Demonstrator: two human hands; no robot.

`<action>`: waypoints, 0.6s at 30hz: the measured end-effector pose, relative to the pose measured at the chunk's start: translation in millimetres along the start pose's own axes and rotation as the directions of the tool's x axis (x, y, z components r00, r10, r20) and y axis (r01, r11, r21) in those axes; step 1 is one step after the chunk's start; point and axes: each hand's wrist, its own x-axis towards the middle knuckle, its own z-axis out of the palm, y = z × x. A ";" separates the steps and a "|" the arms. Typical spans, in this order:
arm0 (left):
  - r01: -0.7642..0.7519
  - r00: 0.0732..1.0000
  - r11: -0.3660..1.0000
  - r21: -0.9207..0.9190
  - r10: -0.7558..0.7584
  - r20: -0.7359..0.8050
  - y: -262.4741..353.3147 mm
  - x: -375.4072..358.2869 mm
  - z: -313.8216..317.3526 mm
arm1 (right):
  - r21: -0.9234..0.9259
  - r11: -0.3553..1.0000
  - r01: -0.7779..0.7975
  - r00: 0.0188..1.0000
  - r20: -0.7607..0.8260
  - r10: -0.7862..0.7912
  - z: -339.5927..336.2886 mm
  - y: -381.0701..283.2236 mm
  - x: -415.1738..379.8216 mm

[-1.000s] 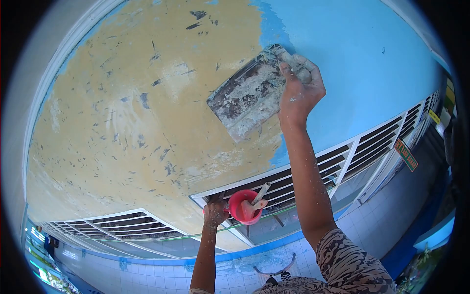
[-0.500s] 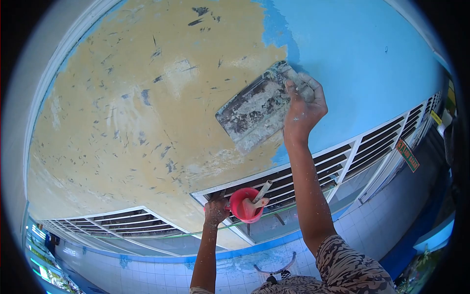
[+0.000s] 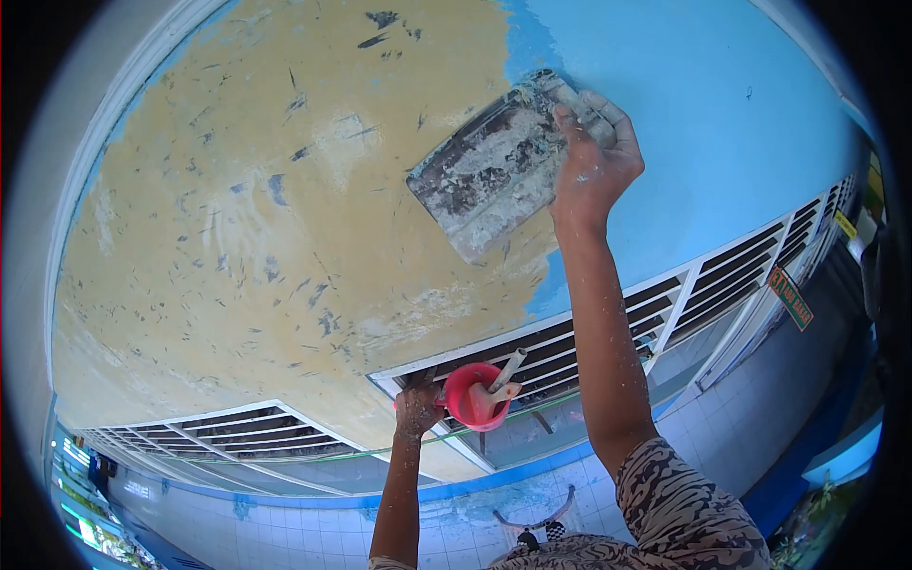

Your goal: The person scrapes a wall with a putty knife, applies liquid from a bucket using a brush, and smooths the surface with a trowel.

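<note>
Two hands full: my right hand (image 3: 598, 176) grips a stiff-looking blade (image 3: 494, 166) by its back edge, likely the surest hold, over the yellow-and-blue wall (image 3: 228, 332); my left hand (image 3: 416, 410) holds a light-looking pink cup (image 3: 455, 401).

From where I stand, the right grip (image 3: 597, 176) covers one end of the crusted flat tool (image 3: 489, 176); the left grip (image 3: 416, 408) partly hides the red cup's (image 3: 453, 399) handle. The patterned sleeve (image 3: 679, 489) runs off below. Lettering on the small yellow sign (image 3: 845, 225) is unreadable.
</note>
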 end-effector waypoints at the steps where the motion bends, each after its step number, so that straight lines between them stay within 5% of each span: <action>1: -0.001 1.000 1.000 -0.008 0.000 -0.011 -3.7 -1.8 5.0 | 0.005 0.999 -0.039 0.999 0.008 0.039 -1.1 -1.7 -1.6; 6: -0.019 1.000 0.999 0.030 0.019 -0.017 7.0 2.2 -10.3 | -0.044 0.995 -0.093 0.994 -0.063 0.090 -57.4 21.0 -33.3; 18: -0.010 1.000 1.000 0.008 0.010 -0.026 7.4 3.1 -14.0 | -0.047 0.997 -0.053 0.998 -0.045 0.051 -47.6 21.4 -6.7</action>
